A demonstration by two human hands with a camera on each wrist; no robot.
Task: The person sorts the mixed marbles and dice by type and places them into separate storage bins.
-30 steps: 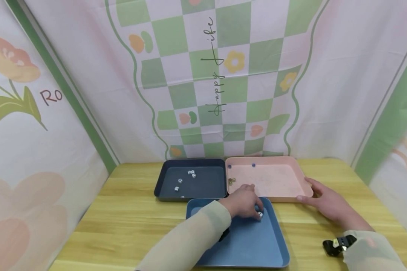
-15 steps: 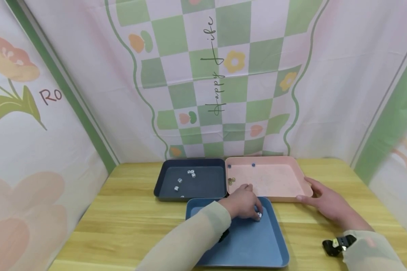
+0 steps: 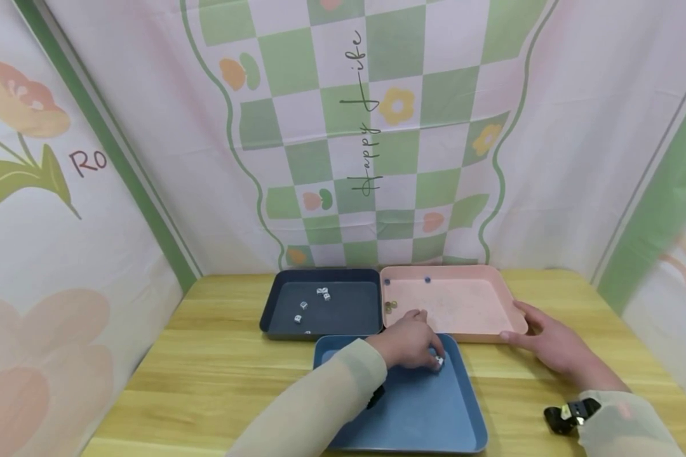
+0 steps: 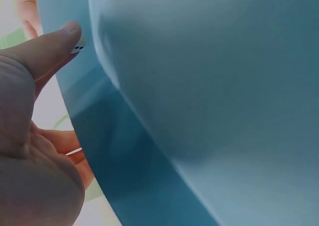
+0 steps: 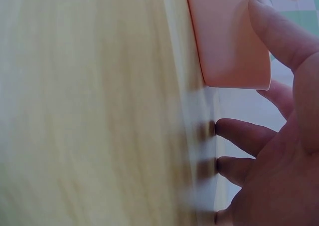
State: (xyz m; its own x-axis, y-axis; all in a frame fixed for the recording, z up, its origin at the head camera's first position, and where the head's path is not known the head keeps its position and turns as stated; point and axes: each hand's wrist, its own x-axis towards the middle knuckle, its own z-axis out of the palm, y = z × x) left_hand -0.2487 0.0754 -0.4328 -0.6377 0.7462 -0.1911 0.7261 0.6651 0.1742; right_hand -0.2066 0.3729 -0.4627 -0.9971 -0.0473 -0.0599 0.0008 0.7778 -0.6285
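My left hand reaches over the blue tray and pinches a white die near the tray's far right corner. In the left wrist view the thumb covers most of that die, leaving a few dark pips visible beside the tray wall. At the pink tray, my right hand holds the near right corner, thumb at the front wall and index finger along the side. The right wrist view shows the other fingers spread below this corner, their tips close to the wooden table.
A dark navy tray with several white dice stands left of the pink one. Inside the pink tray lie two small blue pieces and several yellowish ones. A patterned curtain hangs right behind the wooden table.
Both hands stay in almost the same place. The die shifts only slightly at the left fingertips.
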